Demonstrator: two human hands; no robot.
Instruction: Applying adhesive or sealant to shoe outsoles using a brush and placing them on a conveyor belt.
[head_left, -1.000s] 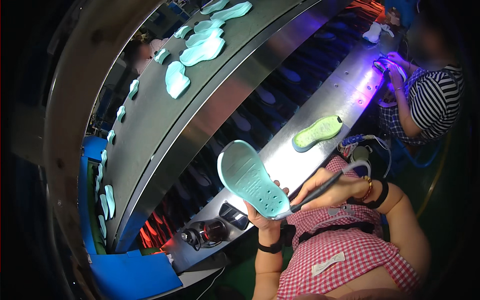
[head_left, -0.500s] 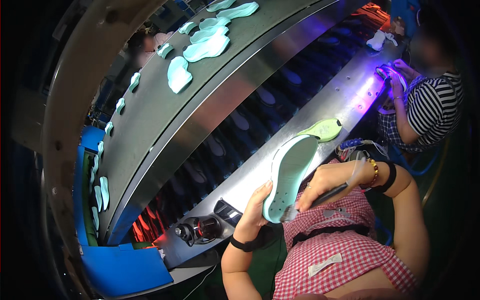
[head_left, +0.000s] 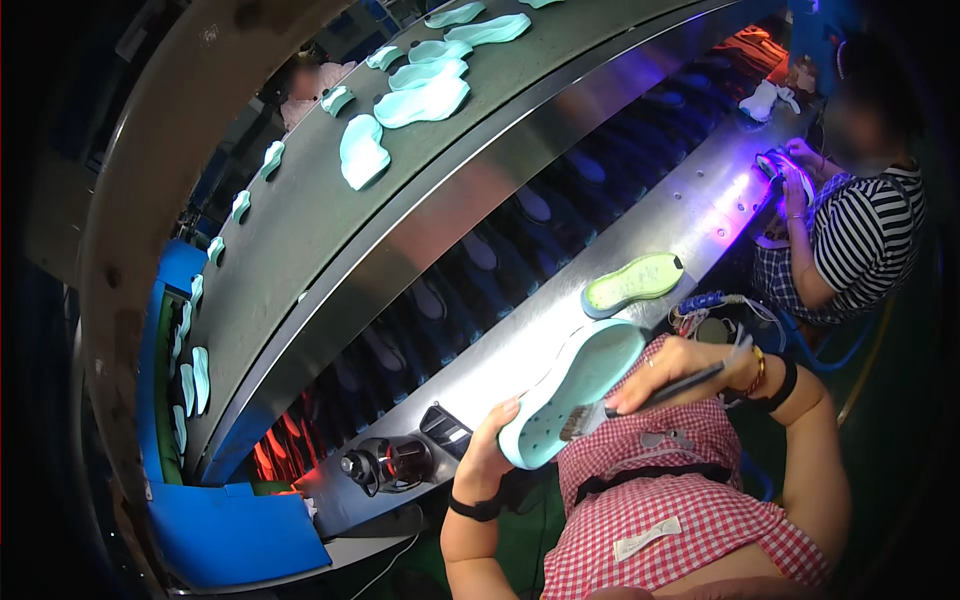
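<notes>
My left hand [head_left: 488, 442] grips the lower left edge of a pale turquoise shoe sole [head_left: 603, 362], holding it tilted above my lap. The sole has a raised rim and small holes toward its lower end. In my right hand [head_left: 672, 376] is a brush [head_left: 686, 383] with a dark handle. Its bristles touch the inner face of the sole near the holes. Beyond the held sole, a yellow-green shoe sole [head_left: 636, 284] lies on the metal ledge [head_left: 530, 345].
A curved dark conveyor belt [head_left: 300, 230] carries several turquoise soles. Below it, more soles sit on a dim lower track [head_left: 480, 250]. A black device [head_left: 388, 465] stands on the ledge at left. At right, a co-worker [head_left: 865, 225] handles a shoe part under purple light.
The held sole has swung lower and to the left, uncovering more of the yellow-green sole. My right hand has shifted the brush from the sole's lower edge to its inner face.
</notes>
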